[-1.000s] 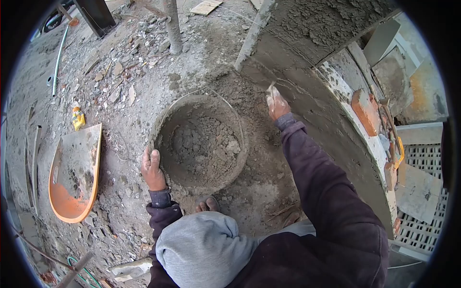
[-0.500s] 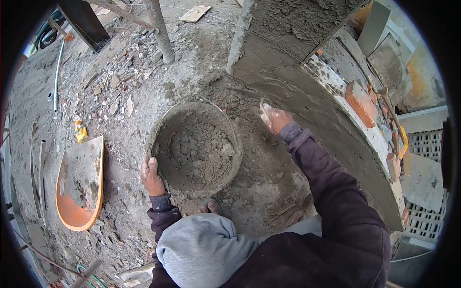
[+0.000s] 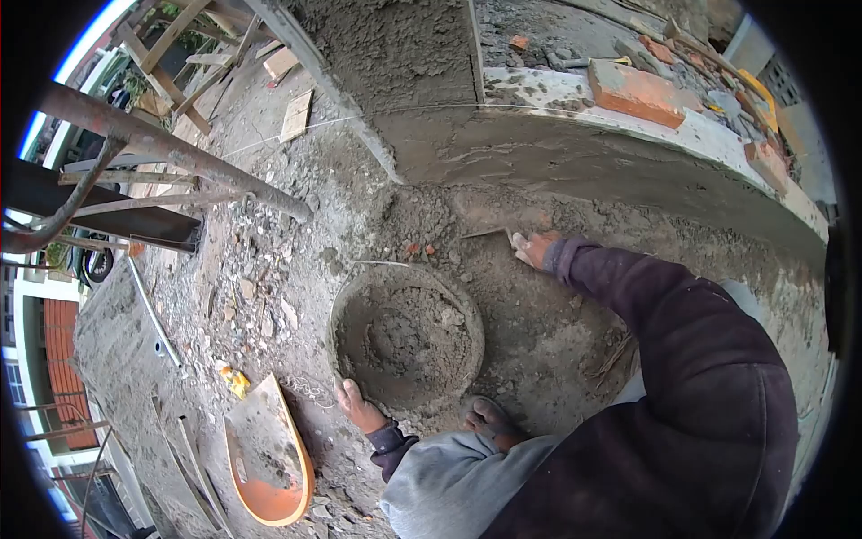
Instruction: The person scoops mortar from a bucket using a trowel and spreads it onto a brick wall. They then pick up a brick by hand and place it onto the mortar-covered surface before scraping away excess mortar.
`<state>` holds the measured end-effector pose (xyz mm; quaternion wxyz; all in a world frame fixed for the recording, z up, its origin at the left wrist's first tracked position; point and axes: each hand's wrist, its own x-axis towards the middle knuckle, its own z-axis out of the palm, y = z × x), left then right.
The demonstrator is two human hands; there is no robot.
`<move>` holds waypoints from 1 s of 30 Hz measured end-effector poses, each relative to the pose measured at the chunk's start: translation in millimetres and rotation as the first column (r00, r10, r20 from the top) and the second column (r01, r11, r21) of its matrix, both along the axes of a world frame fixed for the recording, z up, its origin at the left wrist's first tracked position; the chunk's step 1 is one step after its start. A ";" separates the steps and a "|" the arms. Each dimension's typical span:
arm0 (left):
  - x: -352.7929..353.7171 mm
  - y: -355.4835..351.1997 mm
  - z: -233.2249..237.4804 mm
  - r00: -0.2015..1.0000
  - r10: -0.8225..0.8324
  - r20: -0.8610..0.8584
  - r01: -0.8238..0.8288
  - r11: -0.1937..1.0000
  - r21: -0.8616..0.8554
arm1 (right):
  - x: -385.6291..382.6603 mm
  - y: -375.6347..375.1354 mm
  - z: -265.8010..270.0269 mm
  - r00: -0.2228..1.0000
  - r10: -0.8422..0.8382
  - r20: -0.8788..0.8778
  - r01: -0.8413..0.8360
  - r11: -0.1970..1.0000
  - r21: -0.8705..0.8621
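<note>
A round mortar tub, caked in grey, stands on the ground with wet mortar inside. My left hand is at its lower-left rim, fingers closed on the edge. Right of the tub, my right hand is closed round the handle of a trowel. The trowel's thin blade, seen nearly edge-on, points left, low over the soil in front of the wall base. Freshly plastered, the low wall runs behind it and meets a rough mortar-covered column.
An orange-edged scoop-shaped piece lies left of the tub, near a yellow wrapper. A brick rests on the wall top. A taut string crosses the wall. A metal pole leans at upper left; rubble covers the ground.
The view has swung, so the tub appears lower and further right. My right hand with the trowel is now lower against the wall, near its foot. My left hand stays at the tub's rim.
</note>
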<state>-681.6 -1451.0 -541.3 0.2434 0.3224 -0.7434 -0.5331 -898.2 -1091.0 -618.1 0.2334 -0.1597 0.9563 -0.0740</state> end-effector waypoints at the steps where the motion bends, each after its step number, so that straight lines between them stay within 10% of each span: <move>1: -1.1 -0.7 -3.8 0.999 0.016 -0.046 -0.012 0.996 0.085 | 1.5 5.7 17.9 1.000 -0.002 -0.016 0.002 1.000 0.008; 6: 1.8 -2.1 -2.1 0.996 -0.012 0.085 0.013 1.000 -0.015 | -25.9 19.9 26.7 0.980 -0.182 -0.083 0.184 0.983 0.016; 12: 1.1 -0.9 0.6 0.995 -0.013 0.096 0.023 0.994 -0.104 | -44.5 33.5 50.4 0.962 0.019 -0.274 -0.020 1.000 0.000; 18: 1.8 -2.6 4.3 0.990 -0.035 0.137 0.057 0.986 -0.157 | -21.3 7.5 116.2 0.826 -0.079 -0.559 -0.256 0.830 -0.496; 21: -2.5 3.6 3.9 1.000 0.004 0.025 0.001 0.982 -0.189 | -41.9 25.2 28.1 0.864 -0.121 -0.488 -0.204 0.802 -0.561; 24: -1.3 -4.4 -9.1 0.999 0.029 0.033 -0.018 0.956 -0.293 | -71.6 47.4 -64.3 0.970 -0.230 -0.072 0.234 0.971 0.043; 27: -2.8 3.2 7.0 0.998 -0.024 0.053 0.025 0.999 -0.027 | -48.8 45.7 -36.7 0.974 -0.224 0.036 0.227 0.969 -0.098; 30: -3.4 1.2 1.9 1.000 -0.021 0.003 0.022 0.999 -0.050 | -9.6 44.9 4.4 0.983 0.185 -0.012 -0.181 0.971 0.156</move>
